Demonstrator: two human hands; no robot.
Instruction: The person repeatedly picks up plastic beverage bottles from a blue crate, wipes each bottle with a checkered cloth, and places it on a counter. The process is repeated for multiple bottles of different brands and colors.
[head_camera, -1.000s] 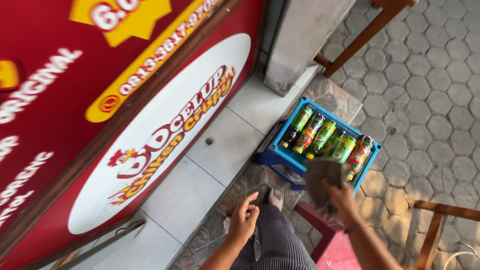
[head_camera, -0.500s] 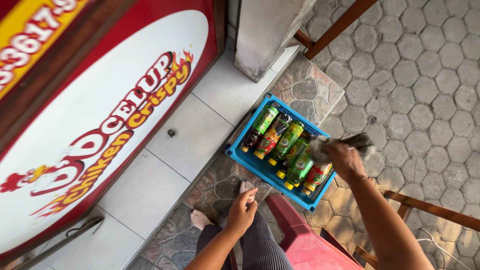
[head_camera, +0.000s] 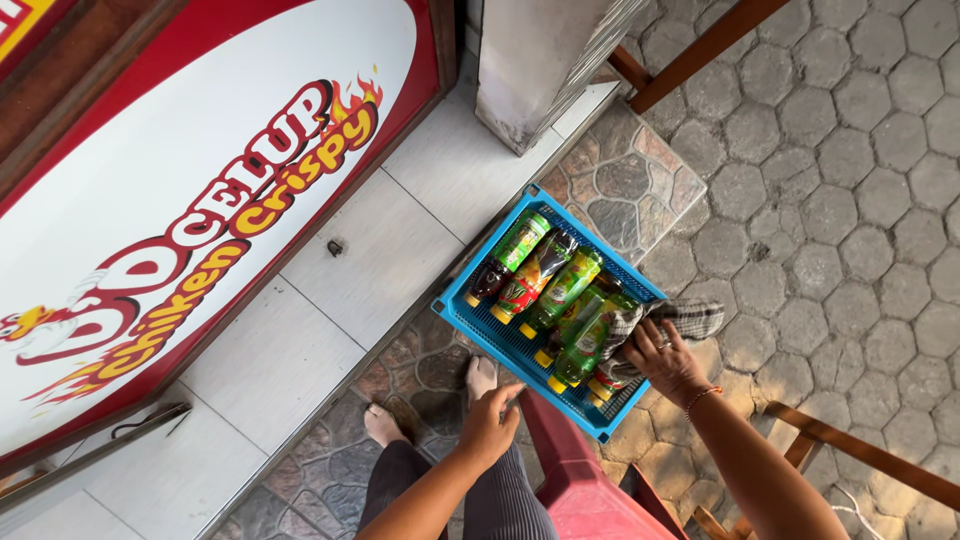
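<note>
My right hand (head_camera: 665, 360) keeps a clenched grip on a checked cloth (head_camera: 660, 322), pressed on the bottles (head_camera: 560, 300) in the blue crate (head_camera: 610, 425) on the stone floor (head_camera: 850, 200). My left hand (head_camera: 490, 425) hangs released above my knee, holding nothing. The other bottles seem not wiped yet. A red plastic chair (head_camera: 580, 490) and wooden frames crowd the crate.

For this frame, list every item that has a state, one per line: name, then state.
Blue crate: on the ground, holding bottles.
Bottles: lying side by side in the crate, capped.
Checked cloth: bunched over the crate's right end.
Right hand: gripping the checked cloth.
Left hand: empty, near the crate's edge.
</note>
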